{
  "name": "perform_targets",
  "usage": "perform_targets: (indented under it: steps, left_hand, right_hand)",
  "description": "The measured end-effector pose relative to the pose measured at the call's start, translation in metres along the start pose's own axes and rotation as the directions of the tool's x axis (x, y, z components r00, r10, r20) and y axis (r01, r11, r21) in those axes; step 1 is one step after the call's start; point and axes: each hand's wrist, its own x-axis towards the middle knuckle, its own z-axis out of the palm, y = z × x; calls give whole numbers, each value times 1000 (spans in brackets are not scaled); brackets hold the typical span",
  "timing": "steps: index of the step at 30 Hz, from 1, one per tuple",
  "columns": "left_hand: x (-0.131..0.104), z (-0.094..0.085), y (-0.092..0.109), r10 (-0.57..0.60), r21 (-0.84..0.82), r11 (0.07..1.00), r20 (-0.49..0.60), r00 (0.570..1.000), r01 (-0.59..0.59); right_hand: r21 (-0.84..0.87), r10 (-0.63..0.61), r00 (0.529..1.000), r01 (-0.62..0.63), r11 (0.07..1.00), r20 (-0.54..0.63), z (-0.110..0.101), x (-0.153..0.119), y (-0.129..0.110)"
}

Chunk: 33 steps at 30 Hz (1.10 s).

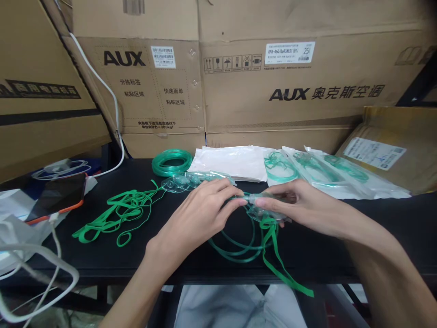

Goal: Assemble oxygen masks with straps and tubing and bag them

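My left hand [213,200] pinches the end of a green clear tube [235,260] between thumb and fingertips. In my right hand [297,200] is a clear green oxygen mask [261,214], gripped around its connector. Tube end and mask connector meet between the two hands; how far one sits inside the other I cannot tell. A green elastic strap [278,264] hangs from the mask over the table's front edge. The tube's loops lie below the hands. Behind my left hand lie more clear masks [187,181], partly covered by it.
On the black table [112,262] are loose green straps [126,207], a coil of green tubing [171,162], a white package [230,161] and bagged mask sets [327,171]. A phone [58,196] and white cables [37,255] occupy the left. Cardboard boxes [239,105] wall the back.
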Motion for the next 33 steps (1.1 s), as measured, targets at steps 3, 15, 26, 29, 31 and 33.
perform_targets:
  steps: [3, 15, 26, 29, 31, 33]
  left_hand:
    - [0, 4, 2, -10, 60, 998, 10, 1000, 10]
    - [1, 7, 6, 53, -10, 998, -56, 997, -54]
    - [4, 5, 9, -41, -129, 991, -73, 996, 32]
    - [5, 2, 10, -106, -190, 977, -64, 992, 93]
    - [6, -2, 12, -139, -239, 963, -30, 990, 127]
    - [5, -6, 12, -164, -301, 937, 72, 984, 178]
  right_hand:
    - [-61, 14, 998, -18, 998, -60, 3, -1, -1]
    - [-109, -51, 999, 52, 993, 5, -1, -4, -1]
    - [-294, -257, 929, 175, 940, -267, 10, -1, -5]
    - [-352, -355, 889, 246, 903, -288, 10, 0, -5]
    - [-376, -380, 883, 265, 888, -275, 7, 0, -2]
    - [-403, -409, 880, 293, 867, -241, 4, -2, 1]
